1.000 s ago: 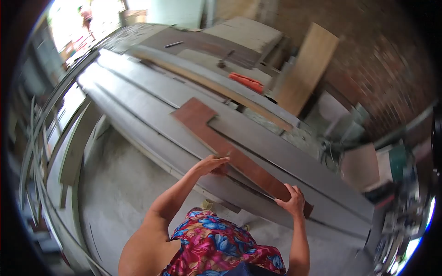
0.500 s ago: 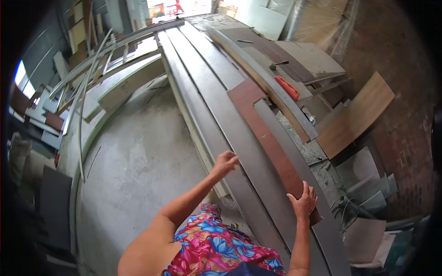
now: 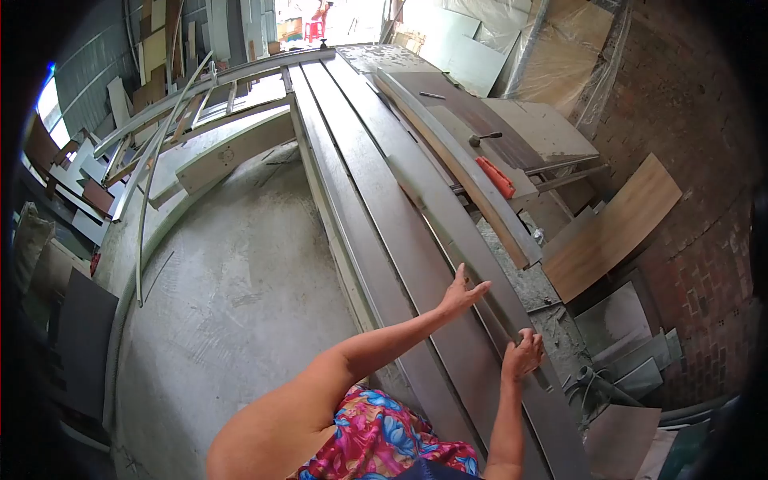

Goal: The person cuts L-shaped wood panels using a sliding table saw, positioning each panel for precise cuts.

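Note:
Long grey panels [image 3: 372, 232] lie side by side, with dark gaps between them. A long, narrow grey-green strip [image 3: 448, 232] lies along the right-hand panels, its left edge pale; whether it lies flat or tilted I cannot tell. My right hand [image 3: 524, 356] is closed around the near part of this strip, fingers curled over it. Farther up the strip, at its left edge, my left hand [image 3: 464, 294] has thumb and forefinger spread and holds nothing visible.
Right of the panels are a long beam [image 3: 456, 160], a red tool [image 3: 495, 178], a dark-headed tool [image 3: 485, 138] and a leaning wooden sheet [image 3: 612, 228]. Concrete floor [image 3: 232, 280] shows at left, beside a curved pale frame [image 3: 120, 320]. Farther back, a red stool [image 3: 313, 30] stands.
The red-brown face of the strip is no longer visible; a grey-green surface shows instead. My left hand has moved right to the strip and opened. My right hand has curled around its near part.

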Demonstrator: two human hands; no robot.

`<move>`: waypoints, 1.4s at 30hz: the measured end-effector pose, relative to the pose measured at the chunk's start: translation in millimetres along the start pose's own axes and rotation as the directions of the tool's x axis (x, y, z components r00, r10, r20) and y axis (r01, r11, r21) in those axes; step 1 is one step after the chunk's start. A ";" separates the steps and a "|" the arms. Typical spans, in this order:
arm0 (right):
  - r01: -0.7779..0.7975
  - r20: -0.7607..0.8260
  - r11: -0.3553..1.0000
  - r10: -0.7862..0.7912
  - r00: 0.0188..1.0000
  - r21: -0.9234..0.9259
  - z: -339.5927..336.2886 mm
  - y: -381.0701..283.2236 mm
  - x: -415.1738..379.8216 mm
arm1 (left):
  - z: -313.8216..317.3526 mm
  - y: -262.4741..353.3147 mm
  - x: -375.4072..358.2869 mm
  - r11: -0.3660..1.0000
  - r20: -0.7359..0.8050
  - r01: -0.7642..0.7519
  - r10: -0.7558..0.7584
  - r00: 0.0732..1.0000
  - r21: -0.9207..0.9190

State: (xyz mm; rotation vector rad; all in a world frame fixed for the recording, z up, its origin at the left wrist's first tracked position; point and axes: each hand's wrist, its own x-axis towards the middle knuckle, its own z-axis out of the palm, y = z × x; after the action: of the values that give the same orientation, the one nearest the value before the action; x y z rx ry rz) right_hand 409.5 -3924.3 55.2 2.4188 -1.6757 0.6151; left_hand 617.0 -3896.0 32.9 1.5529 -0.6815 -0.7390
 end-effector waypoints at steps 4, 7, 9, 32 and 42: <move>0.012 -0.002 0.999 -0.012 1.000 0.048 10.1 2.0 -19.5 | 23.4 -4.2 0.2 0.982 -0.063 0.075 -0.065 0.996 0.172; 0.069 -0.010 0.992 -0.068 0.998 0.104 14.9 6.2 -25.8 | 24.3 -11.0 0.1 0.971 -0.016 0.046 -0.043 0.999 0.233; 0.030 0.017 0.994 -0.032 0.999 0.104 17.0 5.0 -24.1 | 21.7 -17.8 3.5 0.962 0.019 0.029 -0.036 0.999 0.272; -0.042 0.086 0.987 0.029 0.996 0.155 47.7 5.5 8.9 | -101.2 6.3 25.9 0.905 -0.147 -0.172 0.246 0.958 0.388; -0.054 0.093 0.981 0.037 0.995 0.189 57.0 -8.5 37.4 | -220.4 -104.9 17.3 0.824 -0.661 0.172 0.288 0.692 0.539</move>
State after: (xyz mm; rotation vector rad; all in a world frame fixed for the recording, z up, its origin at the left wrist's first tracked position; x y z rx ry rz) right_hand 442.8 -3972.6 19.5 2.5811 -1.7875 0.7156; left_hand 801.2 -3762.2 -56.9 2.1642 -0.3396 0.2238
